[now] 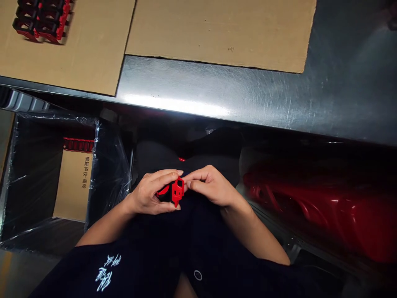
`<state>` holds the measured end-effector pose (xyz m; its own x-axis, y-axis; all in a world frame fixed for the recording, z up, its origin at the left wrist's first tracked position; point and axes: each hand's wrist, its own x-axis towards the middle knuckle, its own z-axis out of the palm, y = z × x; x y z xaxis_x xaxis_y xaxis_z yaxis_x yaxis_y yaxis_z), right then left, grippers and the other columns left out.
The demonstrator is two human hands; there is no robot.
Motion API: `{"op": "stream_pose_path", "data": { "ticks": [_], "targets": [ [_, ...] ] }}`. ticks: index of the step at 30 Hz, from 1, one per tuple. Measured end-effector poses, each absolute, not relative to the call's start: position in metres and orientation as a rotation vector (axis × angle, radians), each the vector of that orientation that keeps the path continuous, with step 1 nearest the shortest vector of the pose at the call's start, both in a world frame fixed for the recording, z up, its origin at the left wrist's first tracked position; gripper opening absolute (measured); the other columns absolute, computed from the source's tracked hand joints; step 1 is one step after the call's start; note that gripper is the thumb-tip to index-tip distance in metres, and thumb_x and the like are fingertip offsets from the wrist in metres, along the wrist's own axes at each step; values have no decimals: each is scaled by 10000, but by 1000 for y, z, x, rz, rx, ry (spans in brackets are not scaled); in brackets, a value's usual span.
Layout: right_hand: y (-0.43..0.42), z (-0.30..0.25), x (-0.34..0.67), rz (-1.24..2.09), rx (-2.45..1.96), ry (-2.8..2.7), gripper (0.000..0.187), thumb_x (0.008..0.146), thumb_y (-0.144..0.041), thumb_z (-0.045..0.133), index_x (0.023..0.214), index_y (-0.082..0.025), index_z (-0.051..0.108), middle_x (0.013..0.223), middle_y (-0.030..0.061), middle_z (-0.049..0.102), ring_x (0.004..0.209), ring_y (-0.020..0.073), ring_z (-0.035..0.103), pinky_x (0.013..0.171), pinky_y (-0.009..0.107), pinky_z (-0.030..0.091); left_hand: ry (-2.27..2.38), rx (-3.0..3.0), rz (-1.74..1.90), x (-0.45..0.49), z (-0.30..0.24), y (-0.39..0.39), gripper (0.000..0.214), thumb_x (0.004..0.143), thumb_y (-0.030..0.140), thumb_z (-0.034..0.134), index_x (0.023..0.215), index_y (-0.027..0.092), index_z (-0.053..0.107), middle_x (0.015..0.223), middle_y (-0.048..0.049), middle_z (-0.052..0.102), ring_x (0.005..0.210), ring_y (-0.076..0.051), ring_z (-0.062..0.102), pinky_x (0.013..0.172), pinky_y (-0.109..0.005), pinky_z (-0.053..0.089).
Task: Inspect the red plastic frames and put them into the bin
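A small red and black plastic part [177,193] is held in front of my body, below the table edge. My left hand [151,191] wraps round it from the left, thumb and fingers on opposite sides. The part's red face, with small square openings, points up toward me. My right hand [211,184] is at its right side, thumb and forefinger pinched close together against the part's edge. Whether a small piece is between those fingertips is too small to tell.
A metal table [217,93] with cardboard sheets [217,33] runs across the top. Several red and black parts [43,20] stand in rows at upper left. A plastic-lined bin [31,178] holding cardboard and red parts is at left; red parts [335,211] lie in clear plastic at right.
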<state>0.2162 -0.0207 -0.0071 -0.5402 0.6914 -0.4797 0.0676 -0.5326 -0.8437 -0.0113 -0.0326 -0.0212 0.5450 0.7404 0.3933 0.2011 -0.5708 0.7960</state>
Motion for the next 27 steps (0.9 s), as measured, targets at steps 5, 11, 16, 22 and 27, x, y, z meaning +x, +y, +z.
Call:
{"op": "stream_pose_path", "data": {
  "ticks": [5,11,16,22,27],
  "targets": [
    [-21,-9,215,2049,-1349,-1254,184,761,-228,645,723,-153,809,597,5,708,541,132,571,572,259,421,753,2080,960,-11,-22,-32,899,748,461,859,1499,172,460,1240,-194,724,1107,-267,740,879,-368,655],
    [-21,-7,217,2119,-1222,-1207,220,779,-243,623,797,-158,826,725,34,766,658,166,648,654,271,471,767,2073,938,-11,-21,-33,891,756,477,849,1501,189,455,1243,-190,722,1101,-272,743,869,-381,661],
    [-23,-8,215,2027,-1352,-1292,206,771,-212,623,671,-152,794,538,-25,617,509,99,468,521,248,328,769,2149,902,-12,-21,-32,883,763,497,838,1495,181,460,1226,-188,731,1078,-269,752,860,-376,664],
    [-24,-10,219,2119,-1238,-1251,238,790,-227,608,800,-160,837,700,19,750,606,142,587,616,265,416,751,2153,890,-12,-19,-32,862,760,484,842,1471,153,484,1219,-201,731,1079,-271,753,862,-364,661],
    [-27,-13,215,2058,-1345,-1258,193,768,-237,644,684,-154,797,548,-24,612,518,104,457,524,256,317,767,2173,850,-12,-18,-33,833,775,472,829,1471,169,485,1224,-184,732,1080,-269,753,863,-365,662]
  ]
}}
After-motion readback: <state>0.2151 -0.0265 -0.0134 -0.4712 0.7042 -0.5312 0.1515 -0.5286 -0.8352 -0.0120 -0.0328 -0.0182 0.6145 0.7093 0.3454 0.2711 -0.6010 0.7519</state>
